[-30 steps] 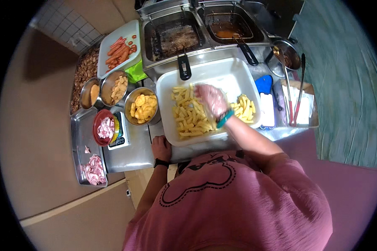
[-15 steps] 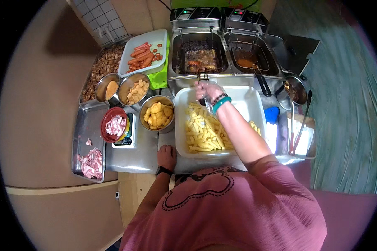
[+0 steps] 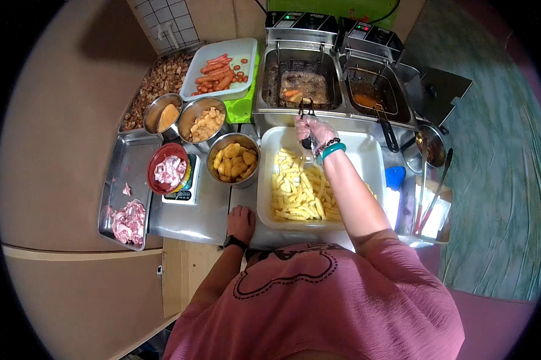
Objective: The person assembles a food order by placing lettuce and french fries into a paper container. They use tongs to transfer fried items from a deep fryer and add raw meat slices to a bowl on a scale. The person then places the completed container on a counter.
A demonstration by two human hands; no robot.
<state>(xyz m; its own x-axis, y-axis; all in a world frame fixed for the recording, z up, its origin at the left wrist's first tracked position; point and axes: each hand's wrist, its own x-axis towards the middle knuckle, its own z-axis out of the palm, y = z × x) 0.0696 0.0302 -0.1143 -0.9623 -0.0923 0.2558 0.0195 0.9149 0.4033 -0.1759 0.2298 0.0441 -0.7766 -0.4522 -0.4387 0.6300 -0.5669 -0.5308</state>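
My right hand (image 3: 314, 131), gloved in clear plastic, is closed around the black handle (image 3: 307, 143) of the dark wire fryer basket (image 3: 301, 64), sunk in foaming brown oil (image 3: 306, 83) just beyond it. Probably stiff, weighty and slick, the basket is best held by that handle; my left hand (image 3: 241, 223) rests at the grey steel counter (image 3: 189, 223), its grip unclear.

Basket handle (image 3: 307, 143) mostly hidden

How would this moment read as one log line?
Right hand: gloved, gripping black basket handle | Left hand: on steel counter | Fries: in white tub | Left fryer: frothy oil
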